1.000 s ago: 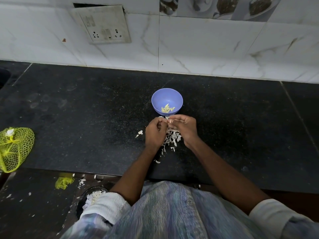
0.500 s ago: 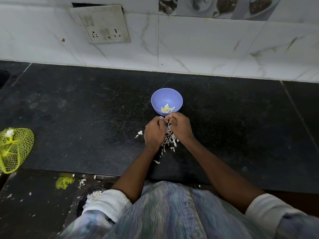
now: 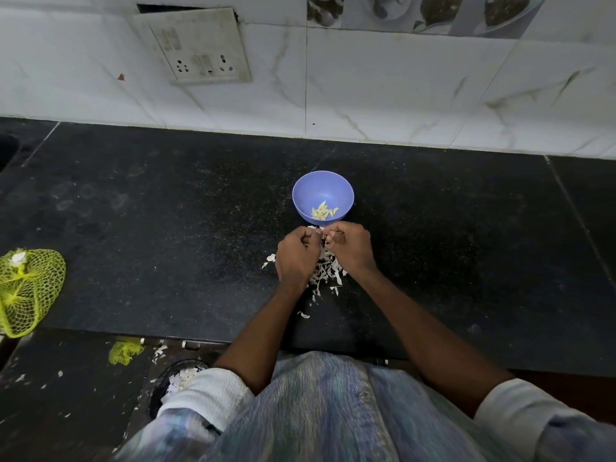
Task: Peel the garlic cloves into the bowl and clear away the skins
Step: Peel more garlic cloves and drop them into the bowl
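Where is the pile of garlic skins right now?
In the head view, the pile of garlic skins lies on the black counter at centre, just in front of the purple bowl, under the two hands.

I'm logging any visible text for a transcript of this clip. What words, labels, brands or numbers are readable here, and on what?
No text can be read in this view.
Switch plate on the wall: faint marks on the switches, too small and blurred to read.
Purple bowl, yellow mesh bag, printed wall tiles: pictures or plain surfaces only, no lettering visible.
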